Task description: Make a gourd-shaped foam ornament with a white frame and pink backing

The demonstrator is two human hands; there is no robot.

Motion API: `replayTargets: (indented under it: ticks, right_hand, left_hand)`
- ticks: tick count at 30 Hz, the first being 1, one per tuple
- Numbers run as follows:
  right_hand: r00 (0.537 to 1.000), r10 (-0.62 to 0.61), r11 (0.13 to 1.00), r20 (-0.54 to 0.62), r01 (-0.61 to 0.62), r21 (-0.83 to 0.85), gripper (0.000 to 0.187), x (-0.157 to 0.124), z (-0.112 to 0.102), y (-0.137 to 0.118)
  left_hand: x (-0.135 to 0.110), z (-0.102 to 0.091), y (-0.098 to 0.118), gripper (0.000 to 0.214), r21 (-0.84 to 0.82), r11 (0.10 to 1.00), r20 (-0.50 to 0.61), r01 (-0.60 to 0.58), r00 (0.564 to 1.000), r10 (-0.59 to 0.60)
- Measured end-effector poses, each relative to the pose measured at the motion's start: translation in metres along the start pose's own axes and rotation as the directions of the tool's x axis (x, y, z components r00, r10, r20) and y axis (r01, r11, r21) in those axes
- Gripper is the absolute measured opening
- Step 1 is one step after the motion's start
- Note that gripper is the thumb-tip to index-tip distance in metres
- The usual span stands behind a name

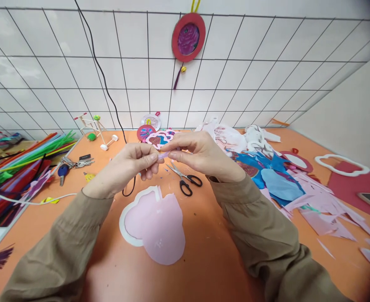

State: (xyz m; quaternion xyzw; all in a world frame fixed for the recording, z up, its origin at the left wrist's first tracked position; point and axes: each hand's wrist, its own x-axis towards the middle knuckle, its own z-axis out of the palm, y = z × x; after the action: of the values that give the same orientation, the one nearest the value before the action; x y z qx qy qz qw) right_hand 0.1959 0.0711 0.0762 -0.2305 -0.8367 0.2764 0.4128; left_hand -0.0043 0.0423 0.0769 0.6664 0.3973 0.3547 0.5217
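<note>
Pinched between both hands is a small light-purple strip, perhaps paper or ribbon; most of it is hidden by fingers. My left hand grips its left end with thumb and forefinger. On the other end, the thumb and fingertips of my right hand close from above. Below lies a pink cloud-shaped paper piece, overlapping a white scalloped frame with pink inside. Scissors with black handles rest partly spread just under my right hand. Decorated round and cloud-shaped ornaments lie behind my hands.
Pipe cleaners in many colours lie at left, near keys and a small stick-built model. Pink and blue scraps and a white cloud frame cover the right. A black cable hangs before the tiled wall, beside a round red ornament.
</note>
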Motion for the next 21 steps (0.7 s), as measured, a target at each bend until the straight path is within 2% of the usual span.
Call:
replayTargets:
  ticks: [7, 11, 15, 18, 21]
  right_hand:
    - [0.998, -0.061, 0.994, 0.034, 0.064, -0.084, 0.015, 0.0002, -0.0015, 0.001]
    - [0.985, -0.168, 0.979, 0.038, 0.172, -0.107, 0.014, -0.0002, -0.002, 0.0036]
    - [0.971, -0.239, 0.957, 0.028, 0.24, -0.164, 0.014, 0.0, -0.003, 0.0039]
    - [0.986, -0.162, 0.985, -0.025, 0.16, -0.071, 0.014, 0.0005, -0.0008, 0.0051]
    - [1.0, -0.006, 0.99, -0.014, 0.008, 0.144, 0.031, 0.0015, 0.0047, 0.0085]
  left_hand:
    - [-0.0009, 0.0022, -0.0032, 0.024, -0.07, 0.997, 0.041, 0.035, 0.999, -0.033]
    - [0.0009, 0.0061, -0.0049, 0.024, -0.181, 0.981, 0.038, 0.067, 0.997, -0.061]
    - [0.0043, 0.0051, -0.0079, 0.026, -0.309, 0.945, 0.082, 0.107, 0.993, -0.086]
    - [0.006, 0.0015, -0.0097, 0.023, -0.336, 0.938, 0.06, 0.087, 0.996, -0.071]
    - [0.0054, -0.0003, -0.0083, 0.022, -0.337, 0.94, 0.03, 0.047, 0.999, -0.039]
